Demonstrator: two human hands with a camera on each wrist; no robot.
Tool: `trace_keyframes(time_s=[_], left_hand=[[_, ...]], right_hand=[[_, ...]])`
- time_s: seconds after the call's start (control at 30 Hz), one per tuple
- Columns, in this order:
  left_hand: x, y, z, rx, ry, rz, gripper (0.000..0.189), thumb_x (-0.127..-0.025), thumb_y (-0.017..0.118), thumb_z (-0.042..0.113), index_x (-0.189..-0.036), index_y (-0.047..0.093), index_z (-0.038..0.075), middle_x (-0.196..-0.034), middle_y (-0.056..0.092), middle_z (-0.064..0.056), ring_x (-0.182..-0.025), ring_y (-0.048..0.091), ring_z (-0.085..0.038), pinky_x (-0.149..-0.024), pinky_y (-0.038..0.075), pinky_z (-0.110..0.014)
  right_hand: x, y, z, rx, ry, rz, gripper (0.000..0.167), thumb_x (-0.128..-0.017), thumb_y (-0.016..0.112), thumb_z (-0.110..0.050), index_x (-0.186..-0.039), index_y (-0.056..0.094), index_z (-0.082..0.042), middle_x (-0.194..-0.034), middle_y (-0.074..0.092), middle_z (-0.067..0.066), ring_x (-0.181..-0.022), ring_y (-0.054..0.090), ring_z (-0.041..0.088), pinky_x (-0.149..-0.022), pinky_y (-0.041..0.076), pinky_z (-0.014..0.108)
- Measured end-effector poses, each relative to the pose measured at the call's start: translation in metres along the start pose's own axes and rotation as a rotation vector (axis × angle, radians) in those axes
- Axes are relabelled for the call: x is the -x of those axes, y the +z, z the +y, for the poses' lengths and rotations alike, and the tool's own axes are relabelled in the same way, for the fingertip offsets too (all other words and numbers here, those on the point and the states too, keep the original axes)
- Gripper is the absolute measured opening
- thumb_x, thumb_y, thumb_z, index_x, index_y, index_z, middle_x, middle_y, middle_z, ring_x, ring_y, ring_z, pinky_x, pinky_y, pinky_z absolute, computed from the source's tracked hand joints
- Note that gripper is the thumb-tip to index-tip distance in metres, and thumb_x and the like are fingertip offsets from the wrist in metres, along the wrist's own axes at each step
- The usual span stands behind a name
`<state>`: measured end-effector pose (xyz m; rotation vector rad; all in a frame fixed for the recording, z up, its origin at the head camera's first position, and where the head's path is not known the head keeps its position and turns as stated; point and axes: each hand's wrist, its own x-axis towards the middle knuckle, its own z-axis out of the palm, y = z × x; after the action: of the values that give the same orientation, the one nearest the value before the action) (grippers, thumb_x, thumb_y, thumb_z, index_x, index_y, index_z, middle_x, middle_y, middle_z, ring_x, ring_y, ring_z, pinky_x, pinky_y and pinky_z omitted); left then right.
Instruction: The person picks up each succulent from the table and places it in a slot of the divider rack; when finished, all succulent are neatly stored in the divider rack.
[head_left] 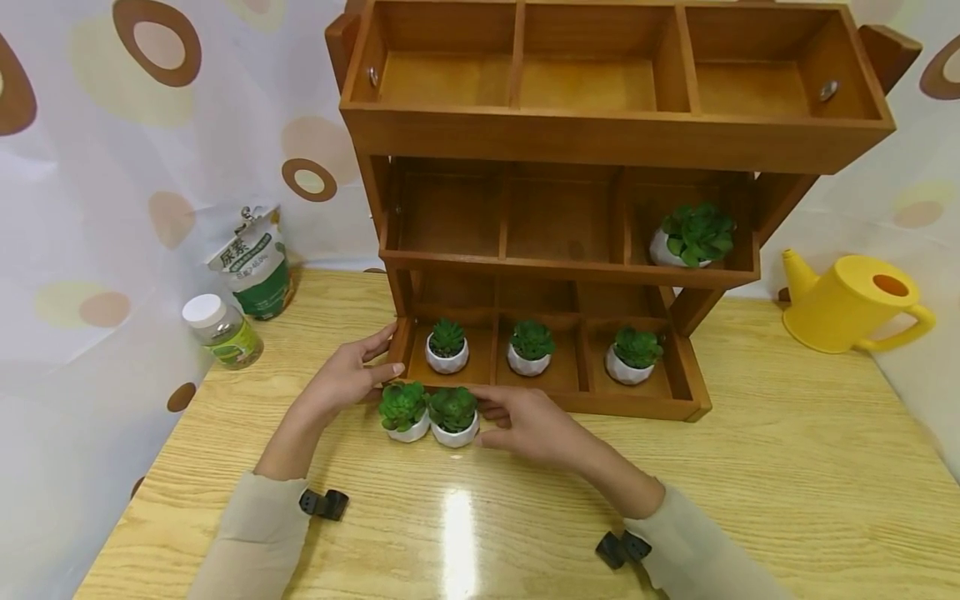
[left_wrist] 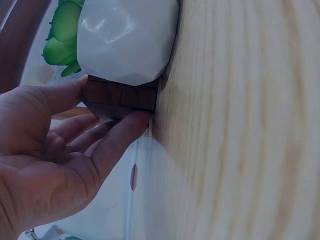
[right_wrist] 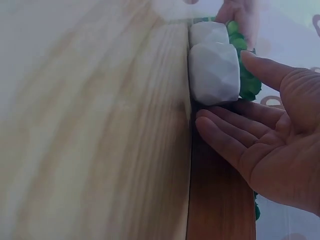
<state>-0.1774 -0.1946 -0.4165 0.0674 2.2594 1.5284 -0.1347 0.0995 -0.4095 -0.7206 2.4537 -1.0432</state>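
Two small green plants in white faceted pots stand side by side on a wood-grain table (head_left: 810, 467), just in front of the lower left part of a brown three-tier shelf (head_left: 615, 142). The left plant (head_left: 406, 412) is by the shelf's front left corner; the right plant (head_left: 453, 416) is next to it.

A person's left hand (head_left: 347, 377) pinches that corner, thumb on one face and fingers on another. The right hand (head_left: 534, 423) reaches in from the right, its thumb and fingers apart around the near side of the right plant, fingers between pot and shelf; whether it touches the pot I cannot tell.

In the bottom tier, each of three compartments holds a plant: first (head_left: 447, 350), second (head_left: 531, 348) and third (head_left: 633, 355). A fourth (head_left: 693, 237) sits in the middle tier's right compartment. A yellow watering can (head_left: 847, 304) stands to the right of the shelf; a white-lidded jar (head_left: 225, 333) and a green-and-white bag (head_left: 258, 267) stand to the left.
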Motion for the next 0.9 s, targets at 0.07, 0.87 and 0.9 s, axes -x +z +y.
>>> trace_keyframes(time_s=[0.07, 0.87, 0.9], left_hand=[[0.0, 0.0, 0.0, 0.007, -0.001, -0.001, 0.072, -0.103, 0.061, 0.018, -0.163, 0.022, 0.027, -0.166, 0.028, -0.019, -0.132, 0.057, -0.035, -0.095, 0.058, -0.045], [0.0, 0.0, 0.0, -0.004, -0.022, 0.003, 0.072, -0.103, 0.061, 0.019, -0.163, 0.022, 0.029, -0.166, 0.028, -0.018, -0.133, 0.057, -0.035, -0.097, 0.056, -0.048], [0.0, 0.0, 0.0, -0.004, -0.023, 0.004, 0.072, -0.103, 0.061, 0.019, -0.163, 0.022, 0.029, -0.166, 0.028, -0.018, -0.133, 0.056, -0.035, -0.097, 0.056, -0.048]], right_hand=[[-0.002, 0.001, -0.001, 0.019, 0.003, 0.004, 0.067, -0.09, 0.079, -0.025, -0.149, 0.051, -0.01, -0.137, 0.066, 0.01, -0.119, 0.068, 0.024, -0.099, 0.056, 0.039], [-0.019, 0.014, -0.009, 0.201, 0.006, 0.061, 0.066, -0.075, 0.089, -0.045, -0.132, 0.066, -0.02, -0.12, 0.073, -0.005, -0.112, 0.068, 0.017, -0.097, 0.054, 0.039], [-0.019, 0.015, -0.009, 0.205, 0.009, 0.063, 0.066, -0.075, 0.089, -0.045, -0.132, 0.066, -0.02, -0.119, 0.074, -0.005, -0.112, 0.068, 0.017, -0.096, 0.054, 0.039]])
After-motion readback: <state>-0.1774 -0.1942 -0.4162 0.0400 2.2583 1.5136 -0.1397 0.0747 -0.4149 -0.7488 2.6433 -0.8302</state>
